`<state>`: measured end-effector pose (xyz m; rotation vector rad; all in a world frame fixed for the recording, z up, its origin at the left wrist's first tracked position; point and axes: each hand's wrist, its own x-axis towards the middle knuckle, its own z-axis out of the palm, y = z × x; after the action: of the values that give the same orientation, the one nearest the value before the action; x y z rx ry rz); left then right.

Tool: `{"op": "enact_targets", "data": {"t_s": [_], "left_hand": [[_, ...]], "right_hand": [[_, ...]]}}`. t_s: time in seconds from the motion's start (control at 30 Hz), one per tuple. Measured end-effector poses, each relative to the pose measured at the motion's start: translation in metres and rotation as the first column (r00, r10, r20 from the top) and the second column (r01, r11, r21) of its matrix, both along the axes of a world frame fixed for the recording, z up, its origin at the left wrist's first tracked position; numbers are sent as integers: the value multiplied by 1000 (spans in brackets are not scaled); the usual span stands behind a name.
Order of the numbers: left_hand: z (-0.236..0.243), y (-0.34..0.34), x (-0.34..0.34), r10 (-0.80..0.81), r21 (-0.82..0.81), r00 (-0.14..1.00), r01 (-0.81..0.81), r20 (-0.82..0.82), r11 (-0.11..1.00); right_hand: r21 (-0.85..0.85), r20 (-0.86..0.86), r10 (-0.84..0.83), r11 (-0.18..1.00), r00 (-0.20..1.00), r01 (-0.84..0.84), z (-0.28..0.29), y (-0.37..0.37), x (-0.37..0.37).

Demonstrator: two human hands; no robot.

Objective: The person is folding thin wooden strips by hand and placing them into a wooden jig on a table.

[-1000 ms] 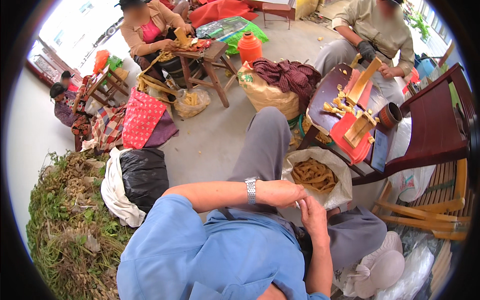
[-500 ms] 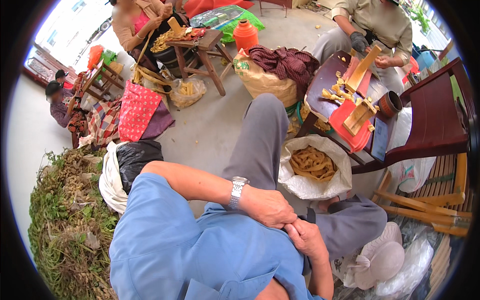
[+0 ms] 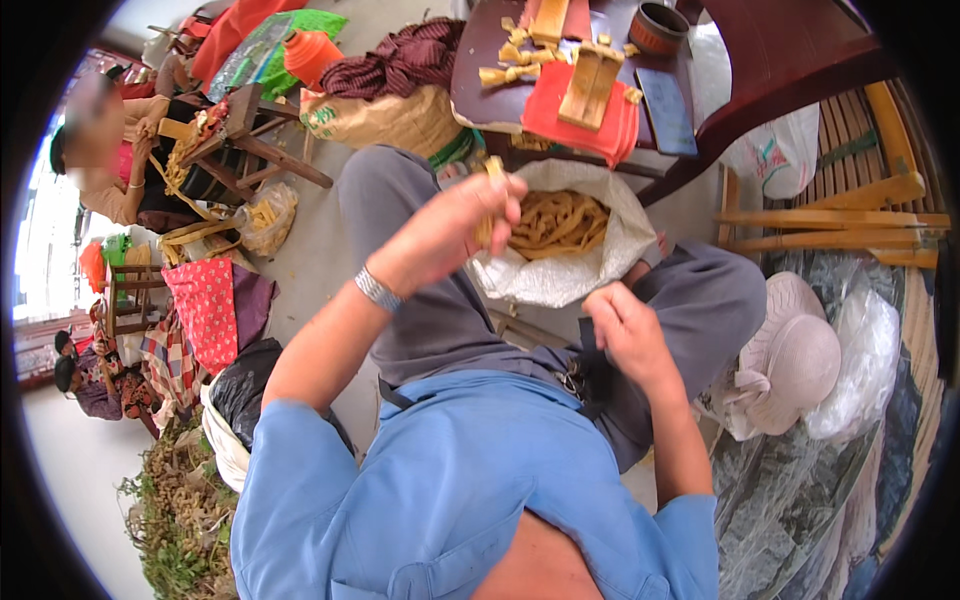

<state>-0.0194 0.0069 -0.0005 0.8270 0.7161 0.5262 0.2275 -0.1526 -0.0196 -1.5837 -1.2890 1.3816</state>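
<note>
My left hand (image 3: 455, 225), a metal watch on its wrist, is raised beside the near left rim of a white woven sack (image 3: 550, 285). Its fingers are closed round a short yellowish strip (image 3: 494, 167), whose end sticks out above them. Long brownish-yellow strips (image 3: 560, 222) lie coiled inside the sack, between my knees. At the sack's lower right, over my right leg, my right hand (image 3: 632, 335) is held with curled fingers; whatever they may hold is hidden.
Beyond the sack, a dark chair seat (image 3: 485, 100) bears a wooden block tool (image 3: 592, 88) on red cloth (image 3: 625, 130), yellow pieces, a brown cup (image 3: 660, 33) and a phone (image 3: 665, 110). A pale hat (image 3: 795, 355) lies right. Another person (image 3: 120, 150) sits far left.
My hands, together at my lap before, are now apart. The left has gone forward to the sack with a yellowish strip showing in it; the right has moved forward. The view has turned rightward.
</note>
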Motion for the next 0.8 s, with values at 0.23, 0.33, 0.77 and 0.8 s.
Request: {"op": "enact_targets", "data": {"t_s": [0.23,0.33,0.77,0.8], "left_hand": [[9,31,14,125,-129,949,-91,290,987],[-2,34,17,134,-7,979,-135,154,991],[-74,-10,33,97,144,959,-60,-265,988],[-75,-10,34,88,209,925,-9,-370,978]], "right_hand": [[64,468,213,960,858,-273,-59,0,-5],[9,582,303,926,755,-378,-70,-4,-4],[-23,612,276,943,741,-333,-70,0,-3],[-28,619,279,942,734,-335,-70,0,-3]]}}
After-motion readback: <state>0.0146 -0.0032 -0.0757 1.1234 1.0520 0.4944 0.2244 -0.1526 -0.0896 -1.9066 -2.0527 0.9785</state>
